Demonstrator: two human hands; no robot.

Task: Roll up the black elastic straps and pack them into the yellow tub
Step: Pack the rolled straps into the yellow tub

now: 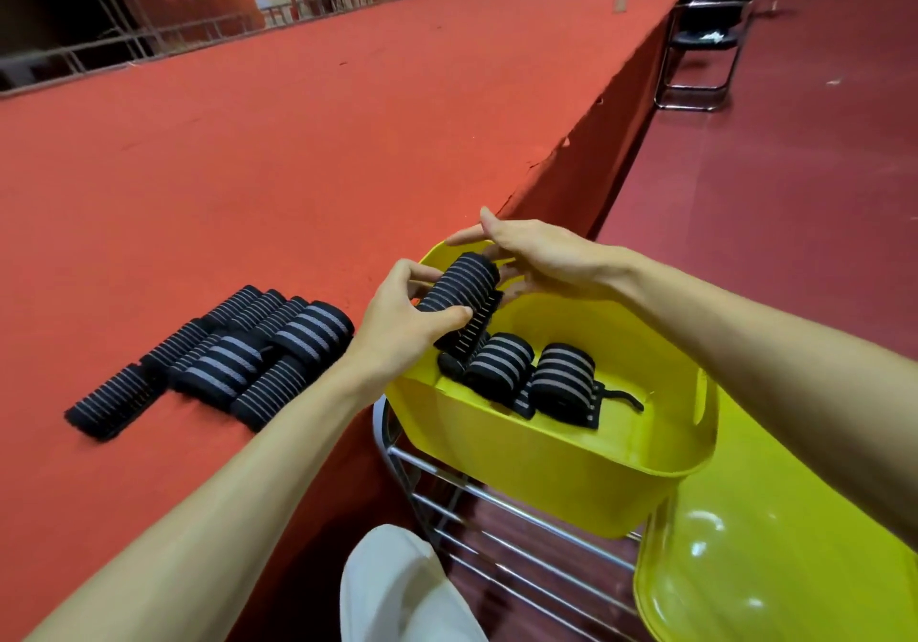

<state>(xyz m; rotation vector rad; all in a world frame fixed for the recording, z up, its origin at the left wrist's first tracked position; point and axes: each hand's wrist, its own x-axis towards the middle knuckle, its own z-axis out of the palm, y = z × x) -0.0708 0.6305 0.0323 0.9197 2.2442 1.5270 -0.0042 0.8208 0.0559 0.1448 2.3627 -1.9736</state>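
My left hand (402, 316) grips a rolled black strap with grey stripes (459, 284) over the far left part of the yellow tub (571, 462). My right hand (541, 256) hovers at the roll's far end with relaxed fingers, fingertips touching it. Inside the tub lie three rolled straps (534, 373), one with a loose black tail. A pile of several rolled straps (223, 358) lies on the red carpeted platform (298, 144), left of my left wrist.
The tub rests on a chrome wire rack (497, 532) beside the platform edge. A yellow lid (775, 567) sits at lower right. My knee in pale trousers (397, 592) is below. A black folding chair (705, 45) stands far right on the dark red floor.
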